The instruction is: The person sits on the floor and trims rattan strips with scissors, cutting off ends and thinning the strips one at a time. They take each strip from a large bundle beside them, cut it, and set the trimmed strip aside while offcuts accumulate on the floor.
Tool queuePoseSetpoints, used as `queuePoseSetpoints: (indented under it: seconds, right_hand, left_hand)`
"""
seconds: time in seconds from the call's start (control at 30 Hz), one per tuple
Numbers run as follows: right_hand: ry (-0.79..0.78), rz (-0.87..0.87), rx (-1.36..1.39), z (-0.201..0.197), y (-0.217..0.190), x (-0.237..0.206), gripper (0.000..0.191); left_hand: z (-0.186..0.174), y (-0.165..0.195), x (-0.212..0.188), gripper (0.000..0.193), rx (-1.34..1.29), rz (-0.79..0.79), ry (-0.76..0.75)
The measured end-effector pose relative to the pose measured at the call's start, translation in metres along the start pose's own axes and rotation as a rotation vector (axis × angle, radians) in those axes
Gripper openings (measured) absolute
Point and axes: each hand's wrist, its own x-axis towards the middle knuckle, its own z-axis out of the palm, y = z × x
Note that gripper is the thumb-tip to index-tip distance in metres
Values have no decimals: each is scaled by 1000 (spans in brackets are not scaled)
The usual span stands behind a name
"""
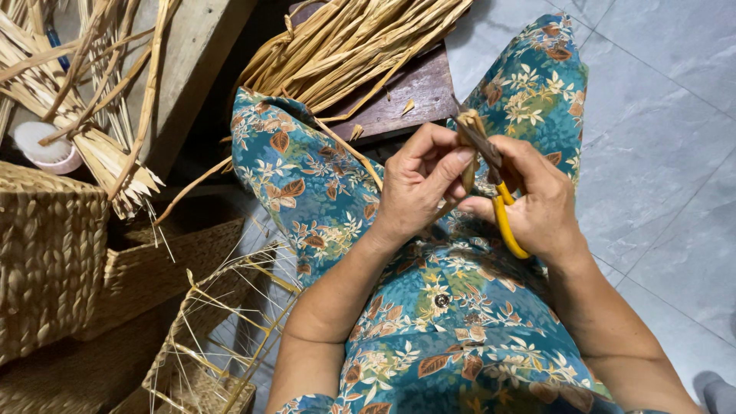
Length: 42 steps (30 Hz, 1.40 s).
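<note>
Centre-right of frame, above the lap: right hand has its grip clamped on yellow-handled scissors, blades pointing up-left; left hand pinches a small folded straw piece between thumb and fingers, touching the blades. Top centre, a bundle of dried straw strands lies on a dark wooden stool, just beyond the knee in teal floral fabric. Left edge has a woven basket; a half-woven wire-frame basket sits lower left, grey tile floor on the right.
</note>
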Motion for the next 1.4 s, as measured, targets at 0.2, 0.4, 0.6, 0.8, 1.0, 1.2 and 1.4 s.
queuePoseSetpoints:
  seconds: [0.2, 0.4, 0.6, 0.8, 1.0, 1.2, 1.4]
  right_hand:
    - [15, 6, -89, -3, 13, -5, 62]
    - [70, 125, 239, 0, 35, -9, 57]
    - [97, 208, 461, 5, 39, -5, 51]
    - [425, 50, 600, -25, 50, -1, 34]
    - [405, -164, 901, -76, 69, -21, 37]
    - [296, -232, 1089, -113, 79, -42, 37]
    - [244, -174, 838, -136, 83, -39, 38]
  left_hand:
    - [2, 0, -3, 10, 0, -34, -14]
    - [4, 4, 0, 14, 29, -28, 36]
    - [14, 15, -4, 17, 298, 118, 30]
    - [2, -4, -18, 19, 434, 185, -385]
    - [12, -54, -18, 49, -83, -729, -466]
    - [-42, -45, 10, 49, -668, -168, 35]
    - [-82, -2, 17, 36, -633, 87, 386]
